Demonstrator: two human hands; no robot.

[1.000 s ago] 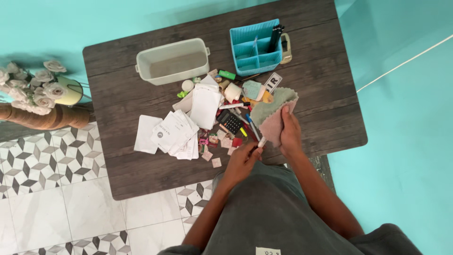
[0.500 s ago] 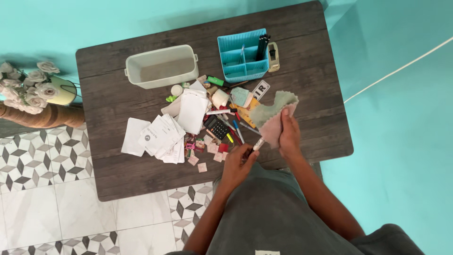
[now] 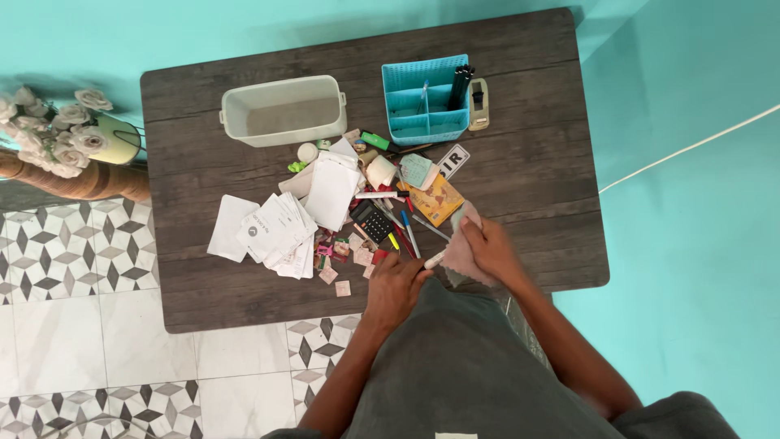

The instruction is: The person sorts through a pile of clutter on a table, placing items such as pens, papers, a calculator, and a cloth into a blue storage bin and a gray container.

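The right hand grips a pinkish cloth at the near edge of the dark wooden table. The left hand pinches a small white marker, its far end tucked under the cloth. The person's grey shirt hides the table edge below.

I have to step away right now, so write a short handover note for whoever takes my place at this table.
Left hand: holds a small white pen-like item at the table's near edge.
Right hand: holds a pinkish cloth against that item.
Things: the clutter pile of papers, pens and a calculator lies mid-table.
Done: the blue organizer holds a few dark pens; the white bin looks empty.
Left: most of the pile lies loose.
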